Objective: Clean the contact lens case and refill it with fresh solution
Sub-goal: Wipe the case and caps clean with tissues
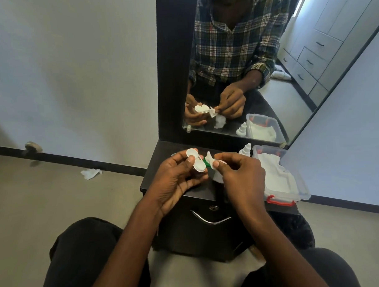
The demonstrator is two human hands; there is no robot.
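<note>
My left hand [177,176] grips a white contact lens case [196,161] with two round wells, held above the dark cabinet top [163,153]; the thumb lies between the wells. Just to the right, my right hand [237,173] pinches a piece of white tissue [209,157] close to the case. A green cap [206,163] shows between the case and the tissue. The white solution bottle [246,149] stands upright behind my right hand.
A clear plastic box [281,174] with red clasps, holding white tissues, sits at the cabinet's right. A mirror [246,65] stands behind and reflects the hands. A crumpled tissue [91,173] lies on the floor at left. The cabinet drawer handle [209,219] faces me.
</note>
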